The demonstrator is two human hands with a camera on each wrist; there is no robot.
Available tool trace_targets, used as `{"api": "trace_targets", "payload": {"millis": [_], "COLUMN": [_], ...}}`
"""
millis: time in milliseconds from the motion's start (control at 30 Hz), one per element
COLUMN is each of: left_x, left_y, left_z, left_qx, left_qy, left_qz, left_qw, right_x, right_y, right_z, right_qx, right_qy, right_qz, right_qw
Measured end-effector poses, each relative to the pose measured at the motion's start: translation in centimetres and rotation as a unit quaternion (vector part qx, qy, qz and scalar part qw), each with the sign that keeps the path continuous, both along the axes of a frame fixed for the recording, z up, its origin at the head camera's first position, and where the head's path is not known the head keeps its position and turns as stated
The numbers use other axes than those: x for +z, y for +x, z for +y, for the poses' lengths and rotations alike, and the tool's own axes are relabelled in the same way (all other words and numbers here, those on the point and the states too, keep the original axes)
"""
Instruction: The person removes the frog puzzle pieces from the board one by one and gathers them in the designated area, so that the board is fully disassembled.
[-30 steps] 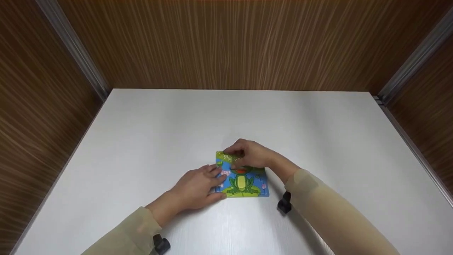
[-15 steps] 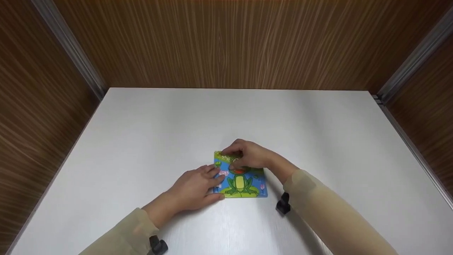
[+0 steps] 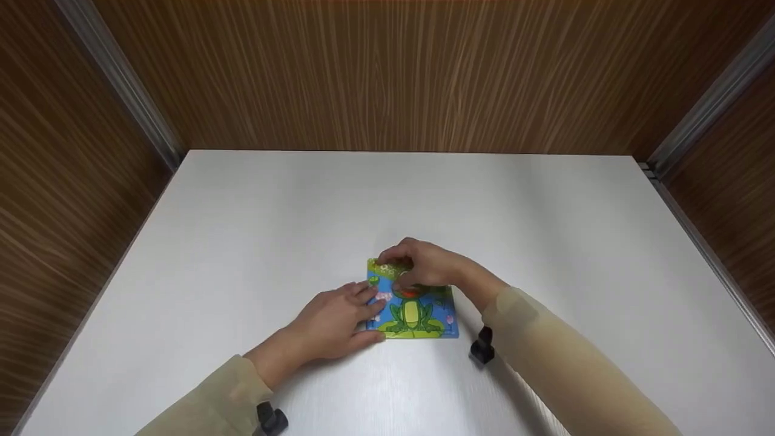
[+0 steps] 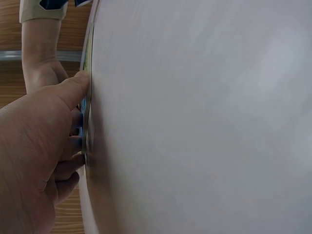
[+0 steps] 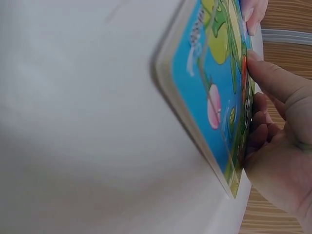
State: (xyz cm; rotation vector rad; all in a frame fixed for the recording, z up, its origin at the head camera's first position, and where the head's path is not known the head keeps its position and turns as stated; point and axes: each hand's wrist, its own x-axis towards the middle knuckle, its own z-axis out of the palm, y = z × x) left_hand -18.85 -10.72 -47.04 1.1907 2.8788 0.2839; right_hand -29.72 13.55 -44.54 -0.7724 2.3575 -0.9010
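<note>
A square, thick-edged board with a frog picture (image 3: pixel 412 316), crossed by thin seams like a jigsaw puzzle, lies flat on the white table. My left hand (image 3: pixel 332 324) rests along its left side, fingers spread, thumb at the near left corner. From the far side my right hand (image 3: pixel 428 264) arches over the upper part and hides much of the frog's head. In the right wrist view its thumb (image 5: pixel 275 80) touches the picture, with the other fingers (image 5: pixel 258 126) bent against the surface. Whether they pinch a loose piece I cannot tell.
The white tabletop (image 3: pixel 290 206) spreads around the board. Brown wood-grain panels (image 3: pixel 387 79) enclose it at the back and both sides, with metal strips (image 3: pixel 121 85) in the corners. Each sleeve carries a small black device (image 3: pixel 482 348) at the wrist.
Both hands keep nearly the same places on the board. The right index finger has shifted slightly to the left near the top edge.
</note>
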Motion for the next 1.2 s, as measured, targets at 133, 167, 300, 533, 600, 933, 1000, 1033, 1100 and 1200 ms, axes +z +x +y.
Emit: {"api": "trace_targets", "payload": {"millis": [133, 167, 300, 533, 600, 933, 1000, 1033, 1100, 1200], "left_x": [0.1, 0.2, 0.2, 0.0, 0.0, 0.1, 0.1, 0.2, 0.2, 0.2], "left_y": [0.0, 0.0, 0.1, 0.2, 0.1, 0.0, 0.1, 0.1, 0.1, 0.1], "left_z": [0.1, 0.1, 0.1, 0.2, 0.2, 0.2, 0.2, 0.2, 0.2, 0.2], "left_qx": [0.0, 0.0, 0.002, 0.001, 0.001, -0.001, 0.001, 0.002, 0.002, 0.002], "left_qy": [-0.002, -0.002, -0.001, -0.003, -0.003, -0.012, -0.015, -0.016, -0.016, -0.017], "left_qz": [-0.002, -0.001, -0.002, 0.002, 0.009, 0.012, 0.007, 0.008, 0.007, 0.007], "left_qw": [1.0, 1.0, 1.0, 1.0, 1.0, 0.9999, 0.9999, 0.9998, 0.9998, 0.9998], "right_x": [-0.1, -0.1, -0.2, -0.6, -0.7, -1.1, -1.2, -1.2, -1.3, -1.4], "right_y": [-0.1, -0.1, 0.0, 0.3, 0.3, 0.5, 0.6, 0.7, 0.8, 0.9], "right_z": [0.0, 0.0, 0.0, 0.1, 0.1, 0.4, 0.4, 0.4, 0.4, 0.4], "right_qx": [-0.001, -0.002, -0.002, 0.01, 0.01, -0.01, -0.017, -0.02, -0.028, -0.041], "right_qy": [0.003, 0.003, -0.003, -0.033, -0.041, -0.054, -0.058, -0.059, -0.059, -0.059], "right_qz": [0.0, -0.001, -0.001, 0.008, 0.013, 0.034, 0.041, 0.044, 0.051, 0.055], "right_qw": [1.0, 1.0, 1.0, 0.9994, 0.999, 0.9979, 0.9974, 0.9971, 0.9965, 0.9959]}}
